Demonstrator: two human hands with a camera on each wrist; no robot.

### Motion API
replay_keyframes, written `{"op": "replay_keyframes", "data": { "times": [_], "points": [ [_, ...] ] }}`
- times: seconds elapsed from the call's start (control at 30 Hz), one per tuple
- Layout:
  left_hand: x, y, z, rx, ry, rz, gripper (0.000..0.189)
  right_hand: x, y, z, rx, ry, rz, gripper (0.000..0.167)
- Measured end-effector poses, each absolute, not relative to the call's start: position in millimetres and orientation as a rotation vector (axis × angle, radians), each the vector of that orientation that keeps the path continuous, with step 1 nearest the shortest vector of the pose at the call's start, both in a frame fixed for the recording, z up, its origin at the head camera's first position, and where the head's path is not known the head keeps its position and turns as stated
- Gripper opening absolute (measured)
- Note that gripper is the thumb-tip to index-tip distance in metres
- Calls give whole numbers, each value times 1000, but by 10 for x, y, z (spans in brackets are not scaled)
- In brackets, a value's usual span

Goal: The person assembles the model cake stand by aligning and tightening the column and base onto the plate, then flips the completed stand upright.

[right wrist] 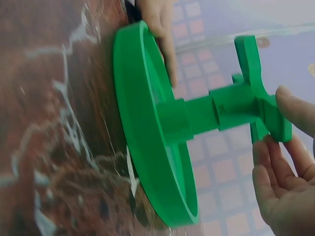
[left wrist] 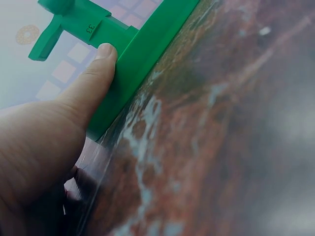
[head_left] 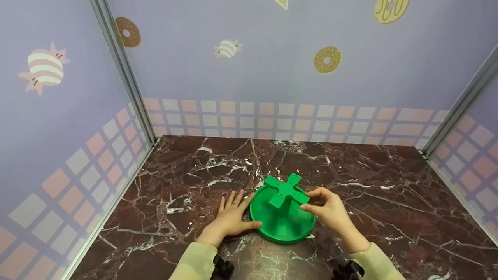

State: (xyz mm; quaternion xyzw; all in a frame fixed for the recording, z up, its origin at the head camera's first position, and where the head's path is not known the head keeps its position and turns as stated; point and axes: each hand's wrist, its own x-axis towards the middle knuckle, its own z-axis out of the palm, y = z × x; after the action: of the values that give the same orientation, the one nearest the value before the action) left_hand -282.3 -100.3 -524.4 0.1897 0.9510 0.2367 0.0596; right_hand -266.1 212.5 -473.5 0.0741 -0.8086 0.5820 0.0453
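Observation:
A round green plastic tray [head_left: 286, 235] with a raised rim lies on the tabletop. From its middle rises a stepped green post [right wrist: 202, 118], topped by a green cross-shaped piece [head_left: 286, 189] with flared arms. My right hand [head_left: 328, 208] pinches the end of one arm of the cross between thumb [right wrist: 298, 110] and fingers. At the tray's left side my left hand [head_left: 232, 217] lies spread with straight fingers, its thumb [left wrist: 96, 69] against the rim. Small raised digits show on the post in the left wrist view.
The tabletop [head_left: 186, 175] is dark red-brown marble pattern with white veins. Lilac panels [head_left: 249, 77] with sweets and pink-and-white squares stand behind and at both sides, joined by grey metal corner posts [head_left: 128, 74].

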Motion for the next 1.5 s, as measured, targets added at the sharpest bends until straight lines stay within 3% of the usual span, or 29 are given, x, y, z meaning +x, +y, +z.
{"op": "replay_keyframes", "data": {
  "times": [0.57, 0.8, 0.93, 1.13, 1.33, 1.5],
  "points": [
    [-2835, -1005, -5254, 565, 2874, 719, 103, -2550, 1996, -4728, 162, -2465, 1713, 35],
    [-2842, -1006, -5253, 562, 2876, 715, 103, -2670, 2082, -4634, 175, -2415, 1754, 27],
    [-2846, -1007, -5252, 558, 2879, 708, 103, -2846, 2155, -4597, 190, -2398, 1785, 36],
    [-2834, -1004, -5236, 562, 2880, 715, 103, -3126, 2270, -4635, 421, -2491, 1902, 55],
    [-2820, -996, -5219, 570, 2873, 728, 102, -3298, 2297, -4677, 710, -2548, 1901, 60],
    [-2824, -1000, -5235, 571, 2881, 719, 103, -3362, 2270, -4690, 797, -2567, 1920, 60]
  ]
}}
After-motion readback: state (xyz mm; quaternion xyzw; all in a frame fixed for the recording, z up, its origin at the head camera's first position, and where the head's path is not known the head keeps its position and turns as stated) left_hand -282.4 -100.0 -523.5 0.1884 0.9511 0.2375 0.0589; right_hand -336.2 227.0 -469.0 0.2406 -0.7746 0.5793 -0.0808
